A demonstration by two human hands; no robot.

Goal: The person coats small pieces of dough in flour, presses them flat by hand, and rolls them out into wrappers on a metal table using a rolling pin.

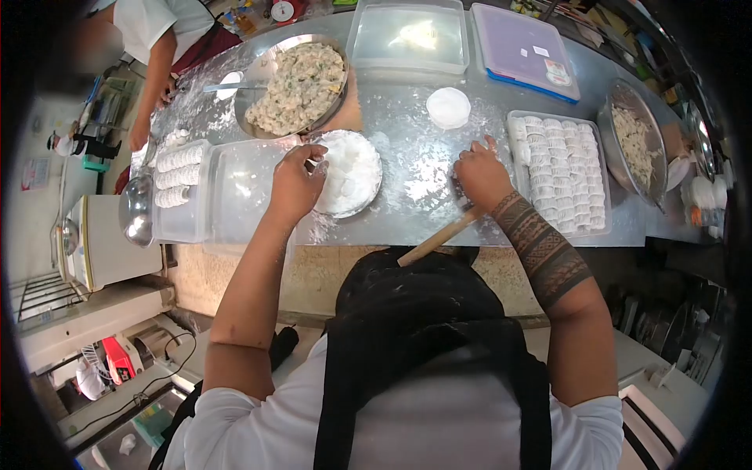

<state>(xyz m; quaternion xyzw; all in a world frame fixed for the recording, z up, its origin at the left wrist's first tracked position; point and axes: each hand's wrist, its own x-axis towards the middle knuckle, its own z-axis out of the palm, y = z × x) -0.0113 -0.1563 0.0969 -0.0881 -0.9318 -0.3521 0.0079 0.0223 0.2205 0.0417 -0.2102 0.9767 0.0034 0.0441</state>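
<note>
Left hand [301, 178] over left rim of powder bowl [354, 212], fingers curled; can't tell if holding anything. Wooden rod [440, 236] ends at right hand's [481, 175] wrist, grip unclear.

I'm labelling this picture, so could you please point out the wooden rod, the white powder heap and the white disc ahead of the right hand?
Wooden rod [440, 236]: head view, middle of visible length.
White powder heap [350, 176]: head view, middle of its surface.
White disc [449, 108]: head view, centre of top.
</note>
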